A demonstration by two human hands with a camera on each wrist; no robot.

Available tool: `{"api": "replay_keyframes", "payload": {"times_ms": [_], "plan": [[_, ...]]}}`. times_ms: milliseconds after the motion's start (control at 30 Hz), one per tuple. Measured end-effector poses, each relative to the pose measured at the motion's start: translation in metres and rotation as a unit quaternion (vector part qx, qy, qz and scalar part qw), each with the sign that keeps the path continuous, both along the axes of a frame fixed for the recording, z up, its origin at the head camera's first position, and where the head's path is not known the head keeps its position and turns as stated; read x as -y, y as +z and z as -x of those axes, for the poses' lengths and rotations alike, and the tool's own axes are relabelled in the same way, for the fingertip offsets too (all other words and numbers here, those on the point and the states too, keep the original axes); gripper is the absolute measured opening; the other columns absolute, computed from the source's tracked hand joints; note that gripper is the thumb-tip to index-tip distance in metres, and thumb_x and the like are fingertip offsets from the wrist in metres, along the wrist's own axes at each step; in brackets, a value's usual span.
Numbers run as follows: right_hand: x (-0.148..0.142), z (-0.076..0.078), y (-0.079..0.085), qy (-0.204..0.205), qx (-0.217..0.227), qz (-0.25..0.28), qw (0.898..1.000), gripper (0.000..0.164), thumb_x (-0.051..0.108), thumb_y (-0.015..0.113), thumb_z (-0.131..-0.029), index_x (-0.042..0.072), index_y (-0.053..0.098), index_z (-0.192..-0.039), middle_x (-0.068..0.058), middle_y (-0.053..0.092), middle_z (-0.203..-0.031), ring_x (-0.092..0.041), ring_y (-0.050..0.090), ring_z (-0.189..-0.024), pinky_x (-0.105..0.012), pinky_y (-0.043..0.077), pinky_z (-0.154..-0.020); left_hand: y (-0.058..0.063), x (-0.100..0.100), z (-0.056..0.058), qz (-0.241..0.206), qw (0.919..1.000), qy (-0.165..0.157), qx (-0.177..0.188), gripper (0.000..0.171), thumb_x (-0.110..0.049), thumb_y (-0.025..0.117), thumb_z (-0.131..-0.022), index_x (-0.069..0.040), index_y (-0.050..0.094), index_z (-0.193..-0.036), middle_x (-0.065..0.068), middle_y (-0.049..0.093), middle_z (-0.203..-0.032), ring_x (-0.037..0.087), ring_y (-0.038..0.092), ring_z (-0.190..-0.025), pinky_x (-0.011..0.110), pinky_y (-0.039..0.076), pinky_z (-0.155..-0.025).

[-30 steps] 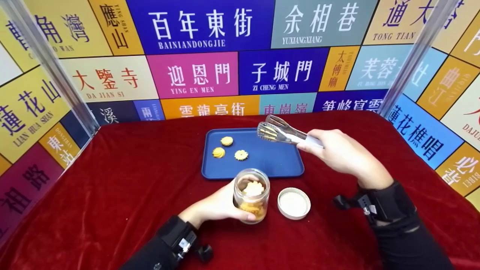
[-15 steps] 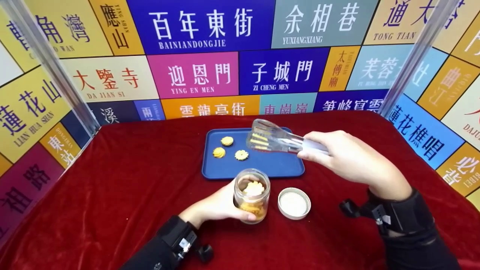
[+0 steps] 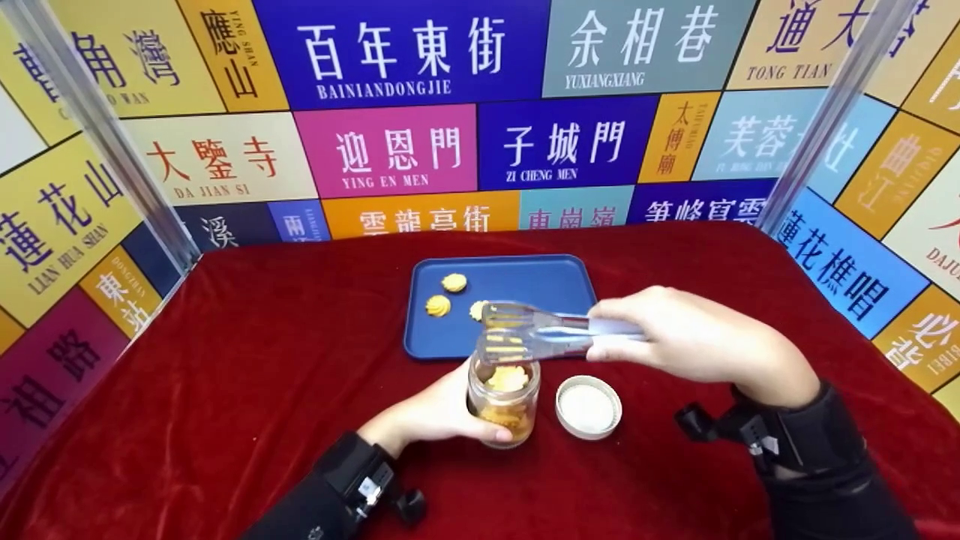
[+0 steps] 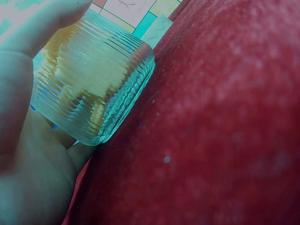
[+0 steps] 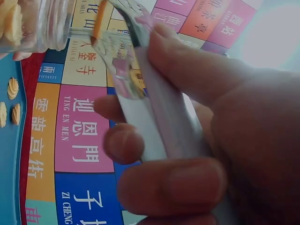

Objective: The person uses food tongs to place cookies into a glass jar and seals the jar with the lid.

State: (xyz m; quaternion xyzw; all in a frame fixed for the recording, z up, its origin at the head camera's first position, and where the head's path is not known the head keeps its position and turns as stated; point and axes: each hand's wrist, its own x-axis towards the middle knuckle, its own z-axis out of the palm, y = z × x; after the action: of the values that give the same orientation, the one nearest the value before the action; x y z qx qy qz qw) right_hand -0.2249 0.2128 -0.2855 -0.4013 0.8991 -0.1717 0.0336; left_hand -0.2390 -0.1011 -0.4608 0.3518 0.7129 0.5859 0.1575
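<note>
Left hand (image 3: 442, 409): wrapped around the side of a glass jar (image 3: 525, 416), thumb across the front, pretty snug grip.
Right hand (image 3: 686, 337): up to the right of the jar, thumb and fingers squeezing the handles of some tongs (image 3: 562, 346).
Tongs: slotted ends right above the jar's mouth, with a cookie (image 5: 100, 18) pinched edge-on between them in the right wrist view. Can't tell if the tips touch the rim.
Jar: open, mouth up, pile of cookies (image 3: 508, 379) inside, visible through ribbed glass in the left wrist view.
Lid (image 3: 587, 408): just right of the jar, pale inside facing up.
Tray (image 3: 540, 285): blue, just beyond the jar, three loose cookies (image 3: 438, 306) on its left half, one partly hidden by the tongs in the head view.
Cloth (image 3: 225, 375): dark red, under the jar and everything around it.
Wall (image 3: 397, 150): well behind the jar, colourful panels with Chinese lettering.
</note>
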Motion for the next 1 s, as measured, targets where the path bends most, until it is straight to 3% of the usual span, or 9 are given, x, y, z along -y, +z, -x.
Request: {"api": "replay_keyframes", "payload": {"times_ms": [167,500,733,1000], "plan": [[0.0007,-0.0006,0.0002,0.015,0.012,-0.011,1.0,0.031,0.056,0.06,-0.105,0.028,0.064,-0.093,0.016,0.057,-0.079,-0.004,0.053,-0.069,-0.026,0.045,-0.063,0.0,-0.0005,0.0003,0.002,1.0,-0.004,0.001,0.094,-0.019,0.095,-0.08,-0.018,0.036,-0.153,-0.001,0.065,-0.137,0.019,0.062,-0.128,0.037,0.045,-0.117],[0.0024,-0.0011,0.0005,0.0,0.02,-0.02,1.0,0.024,0.049,0.065,-0.105,0.028,0.066,-0.095,0.016,0.061,-0.082,-0.005,0.055,-0.071,-0.027,0.045,-0.065,-0.0001,-0.0008,0.0004,0.001,1.0,-0.003,0.0,0.096,-0.016,0.094,-0.08,-0.018,0.035,-0.155,-0.001,0.065,-0.138,0.019,0.062,-0.13,0.037,0.044,-0.118],[0.0012,-0.0015,0.0012,-0.001,0.014,-0.025,1.0,0.034,0.06,0.059,-0.104,0.028,0.066,-0.096,0.017,0.059,-0.081,-0.005,0.054,-0.071,-0.027,0.045,-0.065,0.0006,0.0002,-0.0006,0.004,0.9999,0.0,0.01,0.097,-0.018,0.095,-0.079,-0.018,0.036,-0.156,-0.001,0.066,-0.137,0.019,0.062,-0.13,0.037,0.044,-0.118],[0.0017,-0.0017,0.0016,-0.006,0.018,-0.03,0.999,0.03,0.057,0.062,-0.104,0.028,0.067,-0.098,0.016,0.06,-0.081,-0.005,0.055,-0.071,-0.027,0.046,-0.065,0.0004,0.0008,-0.0005,-0.003,0.9999,-0.004,0.012,0.094,-0.018,0.095,-0.08,-0.017,0.038,-0.154,0.001,0.068,-0.134,0.02,0.063,-0.127,0.037,0.044,-0.118]]}}
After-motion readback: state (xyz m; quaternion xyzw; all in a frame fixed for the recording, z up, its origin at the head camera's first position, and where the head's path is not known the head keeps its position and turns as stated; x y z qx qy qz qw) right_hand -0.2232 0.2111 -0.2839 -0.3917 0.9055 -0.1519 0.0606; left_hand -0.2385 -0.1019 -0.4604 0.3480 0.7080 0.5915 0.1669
